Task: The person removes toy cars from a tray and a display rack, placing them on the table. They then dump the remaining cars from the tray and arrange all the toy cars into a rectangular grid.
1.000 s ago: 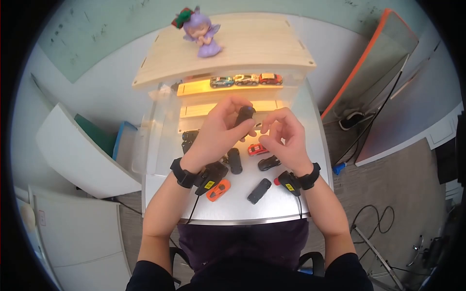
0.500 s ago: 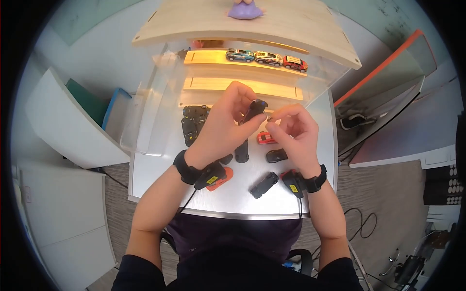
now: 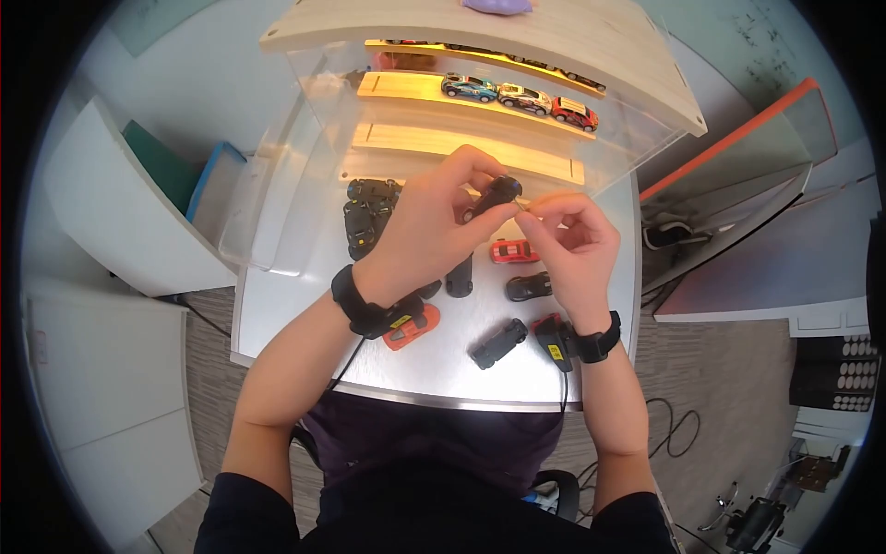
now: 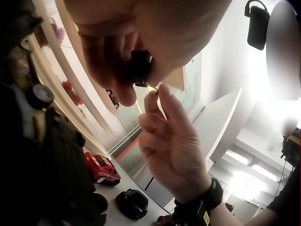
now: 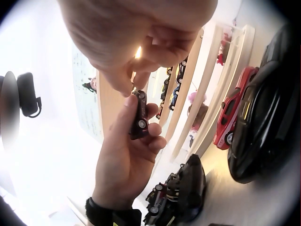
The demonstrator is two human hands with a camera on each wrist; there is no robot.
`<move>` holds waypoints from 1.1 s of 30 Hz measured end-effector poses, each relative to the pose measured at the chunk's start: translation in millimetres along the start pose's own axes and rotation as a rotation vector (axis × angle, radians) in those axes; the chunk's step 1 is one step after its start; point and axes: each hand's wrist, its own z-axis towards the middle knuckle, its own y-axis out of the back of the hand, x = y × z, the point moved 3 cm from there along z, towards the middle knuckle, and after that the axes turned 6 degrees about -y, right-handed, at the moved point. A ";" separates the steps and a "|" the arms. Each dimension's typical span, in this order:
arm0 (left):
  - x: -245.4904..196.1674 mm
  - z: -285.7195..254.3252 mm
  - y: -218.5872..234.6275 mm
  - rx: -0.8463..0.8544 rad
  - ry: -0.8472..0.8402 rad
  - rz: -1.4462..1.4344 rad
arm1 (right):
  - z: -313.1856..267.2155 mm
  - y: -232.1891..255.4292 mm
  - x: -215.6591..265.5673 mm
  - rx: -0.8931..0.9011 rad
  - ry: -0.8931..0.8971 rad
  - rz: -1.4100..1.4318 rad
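Observation:
Up over the table, my left hand [image 3: 420, 222] grips a small black toy car [image 3: 496, 194] between thumb and fingers. The car's wheels show along its side in the right wrist view. At one end of it, the thumb and forefinger of my right hand [image 3: 580, 249] pinch a tiny thin piece [image 3: 522, 209]; what it is I cannot tell. Below the hands lie a red toy car [image 3: 510, 251], a black one [image 3: 528, 287], another dark car [image 3: 498, 343] nearer the front edge, and an orange car [image 3: 412, 329] partly under the left wrist.
A see-through display case with a wooden top [image 3: 517, 37] stands at the back. On one of its shelves [image 3: 406, 90] three colourful toy cars are lined up. Several black cars [image 3: 362, 226] crowd together left of my left hand. The metal table's front edge [image 3: 443, 402] runs near my lap.
Both hands have risen a little, carrying the black car. My right fingertips have come up against the car's end. The head view has tilted down and shifted, showing more of the case's shelves.

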 end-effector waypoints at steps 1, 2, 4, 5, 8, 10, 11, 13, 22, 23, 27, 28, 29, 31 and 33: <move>0.0 -0.3 -0.8 -0.005 0.011 -0.020 | -0.1 -2.6 3.3 0.002 -0.001 0.019; -1.1 0.2 -1.1 -0.009 0.022 -0.039 | 0.3 -3.3 5.0 0.004 0.000 0.038; -2.6 1.8 -0.5 -0.022 0.053 -0.063 | 1.9 -0.6 0.2 0.039 -0.037 0.082; -3.3 1.8 0.2 -0.030 0.072 -0.067 | 2.4 0.2 -1.4 0.056 -0.054 0.104; -3.2 0.8 1.0 -0.032 0.082 -0.043 | 2.9 2.0 -2.5 0.026 -0.103 0.075; -2.8 -0.1 -0.1 -0.024 0.055 -0.014 | 2.7 1.8 -3.1 0.021 -0.094 0.084; -2.4 0.0 -0.3 -0.021 0.032 0.004 | 3.3 1.8 -4.0 0.019 -0.090 0.089; -3.0 -0.4 -0.5 -0.007 -0.028 0.054 | 3.5 2.2 -6.2 0.015 -0.078 0.092; -7.2 -1.3 1.4 0.010 -0.085 0.157 | 5.1 3.7 -4.8 -0.012 0.052 -0.029; -6.0 -1.7 0.4 0.017 -0.031 0.103 | 4.6 5.3 -5.1 -0.013 0.057 -0.031; -4.5 -1.2 -2.2 0.006 -0.073 0.129 | 6.5 4.6 -3.5 0.015 0.036 0.021; -5.4 -1.4 -3.4 -0.003 -0.127 0.149 | 7.7 5.2 -5.8 0.023 0.023 0.033; -6.8 -1.9 -6.0 -0.011 -0.180 0.169 | 7.7 5.4 -7.9 0.029 0.008 0.047; -7.6 -2.9 -7.5 0.004 -0.205 0.158 | 8.7 5.6 -8.3 0.047 0.001 0.073; -8.9 -3.1 -8.4 0.047 -0.141 0.091 | 8.5 6.5 -8.2 0.057 -0.003 0.089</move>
